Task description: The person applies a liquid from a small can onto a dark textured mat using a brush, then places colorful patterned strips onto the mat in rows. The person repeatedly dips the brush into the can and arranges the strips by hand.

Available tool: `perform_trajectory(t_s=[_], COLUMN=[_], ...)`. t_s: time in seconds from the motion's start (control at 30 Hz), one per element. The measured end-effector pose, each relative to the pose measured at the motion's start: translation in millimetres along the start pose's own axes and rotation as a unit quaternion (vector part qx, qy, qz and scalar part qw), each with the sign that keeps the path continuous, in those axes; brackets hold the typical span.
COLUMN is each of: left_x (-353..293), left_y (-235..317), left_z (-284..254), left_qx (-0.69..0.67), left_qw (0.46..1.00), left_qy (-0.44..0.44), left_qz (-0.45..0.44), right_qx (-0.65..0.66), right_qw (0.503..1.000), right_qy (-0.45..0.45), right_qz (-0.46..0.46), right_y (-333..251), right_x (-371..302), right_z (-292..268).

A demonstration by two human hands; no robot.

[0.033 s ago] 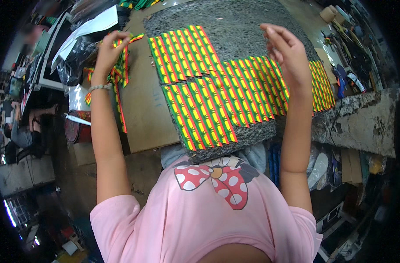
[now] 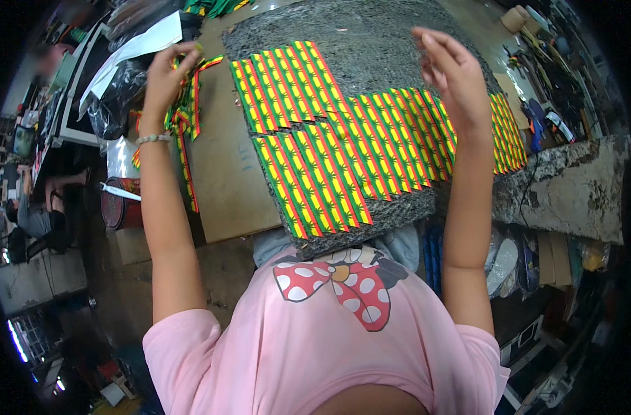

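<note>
My left hand (image 2: 169,79) is raised over the pile of loose ribbon strips (image 2: 185,114) at the left, thumb and fingertips pinched together. A small yellow-green bit of ribbon strip (image 2: 198,48) shows at those fingertips; the rest of it is hidden. Rows of red, yellow and green ribbon strips with dark leaf prints (image 2: 308,176) lie side by side on a speckled grey board (image 2: 398,38). Above the right part of these rows hovers my right hand (image 2: 455,76), its fingers loosely bent and apart, with nothing visible in them.
Brown cardboard (image 2: 232,166) lies beneath the loose strips. A dark red round container (image 2: 118,207) with a white pen-like tool (image 2: 122,191) is by my left forearm. Scissors (image 2: 557,124) lie right of the board, near a rough concrete ledge (image 2: 578,187). Black plastic (image 2: 115,104) bulges at upper left.
My left hand has shifted slightly up and left, away from the strip end that lay under its fingers. My right hand has barely moved; its fingertips are slightly higher.
</note>
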State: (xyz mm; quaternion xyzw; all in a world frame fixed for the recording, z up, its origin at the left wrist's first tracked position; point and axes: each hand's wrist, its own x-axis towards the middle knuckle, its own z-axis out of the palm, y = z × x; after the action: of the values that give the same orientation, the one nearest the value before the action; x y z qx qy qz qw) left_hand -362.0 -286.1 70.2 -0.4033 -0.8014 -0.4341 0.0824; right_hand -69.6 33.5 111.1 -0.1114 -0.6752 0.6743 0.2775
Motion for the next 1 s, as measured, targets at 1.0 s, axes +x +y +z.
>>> perform_trajectory(t_s=[1.0], left_x=[75.4], left_y=[33.2], left_z=[179.0], left_qx=[0.027], left_qw=[0.979], left_qy=[-0.201], left_qz=[-0.008], right_qx=[-0.261], right_qw=[0.961], right_qy=[0.032], right_qz=[0.087], right_y=[90.3], right_x=[-40.0], right_z=[47.4])
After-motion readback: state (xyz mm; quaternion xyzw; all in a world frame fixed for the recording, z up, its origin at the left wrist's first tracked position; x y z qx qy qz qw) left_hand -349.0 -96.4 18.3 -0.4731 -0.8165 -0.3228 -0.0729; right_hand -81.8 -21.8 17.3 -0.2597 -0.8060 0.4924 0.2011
